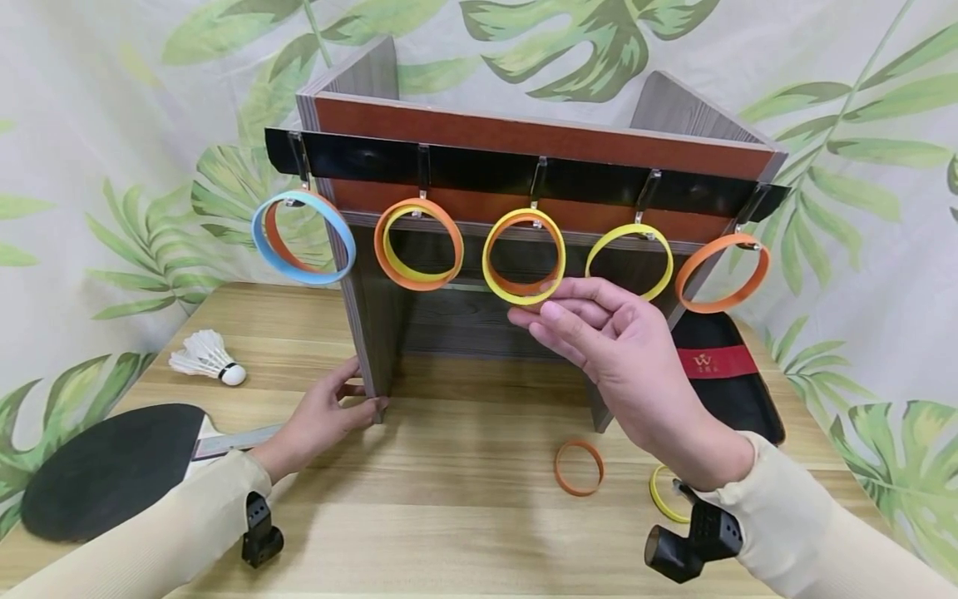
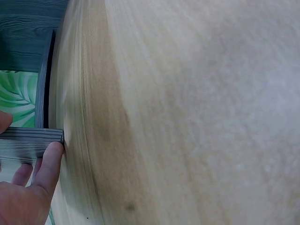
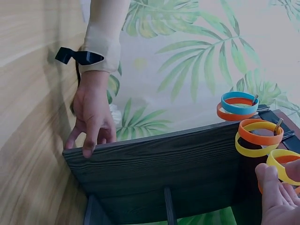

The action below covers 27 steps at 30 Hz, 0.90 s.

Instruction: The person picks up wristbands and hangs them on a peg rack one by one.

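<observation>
A grey wooden shelf unit [image 1: 374,324] stands on the table. My left hand [image 1: 318,424] grips the lower front edge of its left side panel [image 2: 33,135]. Along the unit's top runs a black strip [image 1: 479,166] with several metal hooks, and silicone wristbands hang from them. On the middle hook, a yellow wristband [image 1: 487,262] hangs in front of an orange one [image 1: 560,254]. My right hand [image 1: 629,358] pinches the yellow wristband's lower right rim between thumb and fingers. A blue wristband [image 1: 262,245] hangs with an orange one on the leftmost hook.
An orange wristband [image 1: 579,492] and a yellow wristband [image 1: 662,503] lie on the table. A black tray with a red band [image 1: 718,362] is at the right. On the left lie a shuttlecock [image 1: 205,356] and a table tennis paddle [image 1: 112,470].
</observation>
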{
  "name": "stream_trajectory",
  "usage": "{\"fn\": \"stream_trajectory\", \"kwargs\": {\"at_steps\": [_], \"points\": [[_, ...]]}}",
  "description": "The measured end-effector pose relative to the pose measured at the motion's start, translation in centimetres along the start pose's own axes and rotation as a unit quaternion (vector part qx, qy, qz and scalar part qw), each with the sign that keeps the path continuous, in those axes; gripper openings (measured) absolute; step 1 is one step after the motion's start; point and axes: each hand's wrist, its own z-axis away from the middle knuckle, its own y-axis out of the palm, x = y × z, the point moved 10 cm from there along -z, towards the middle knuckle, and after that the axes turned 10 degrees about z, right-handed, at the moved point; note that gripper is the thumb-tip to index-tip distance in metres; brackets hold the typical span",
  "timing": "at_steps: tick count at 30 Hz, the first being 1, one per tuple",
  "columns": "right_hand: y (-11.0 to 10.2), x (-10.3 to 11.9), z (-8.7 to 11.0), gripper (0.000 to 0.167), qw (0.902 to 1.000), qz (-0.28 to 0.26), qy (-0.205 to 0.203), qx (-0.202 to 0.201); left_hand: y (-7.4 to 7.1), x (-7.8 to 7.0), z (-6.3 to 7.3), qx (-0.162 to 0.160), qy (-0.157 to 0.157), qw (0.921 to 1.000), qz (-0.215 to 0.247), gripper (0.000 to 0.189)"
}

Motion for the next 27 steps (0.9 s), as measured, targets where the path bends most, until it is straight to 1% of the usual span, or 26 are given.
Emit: {"fn": "stream_trajectory", "kwargs": {"at_steps": [3,6,9,12,14,17,19,21,24,27], "points": [[0.2,-0.1,0.2,0.031,0.9999,0.007,0.005,0.010,0.0,0.1,0.0,0.001,-0.002,1.0000,0.001,0.068],[0.2,-0.4,0.4,0.035,0.9998,0.011,0.009,0.015,0.0,0.2,0.0,0.002,-0.007,1.0000,0.000,0.068],[0.0,-0.6,0.6,0.034,0.9997,0.017,0.008,0.017,-0.1,0.3,0.0,0.000,-0.011,0.9999,-0.001,0.068],[-0.1,-0.9,1.0,0.033,0.9990,0.035,0.005,0.028,-0.1,0.3,0.0,0.000,-0.008,1.0000,-0.001,0.068],[-0.2,-1.2,1.3,0.032,0.9981,0.046,0.009,0.041,-0.1,0.1,0.0,0.000,-0.002,1.0000,-0.001,0.067],[-0.5,-2.1,1.9,0.030,0.9956,0.061,0.025,0.066,-0.1,-0.1,0.0,0.000,0.005,1.0000,-0.003,0.067],[-0.8,-2.8,2.2,0.030,0.9919,0.088,0.037,0.083,0.0,0.0,-0.1,-0.001,0.005,1.0000,-0.005,0.067],[-1.4,-3.5,2.7,0.029,0.9858,0.127,0.046,0.100,0.0,0.1,-0.2,0.000,0.005,1.0000,-0.007,0.067],[-2.6,-4.7,3.3,0.027,0.9725,0.191,0.050,0.124,0.0,0.3,-0.2,0.000,0.004,1.0000,-0.009,0.067],[-4.0,-6.2,3.8,0.026,0.9615,0.226,0.054,0.146,0.0,0.4,-0.2,-0.001,0.002,0.9999,-0.010,0.067]]}}
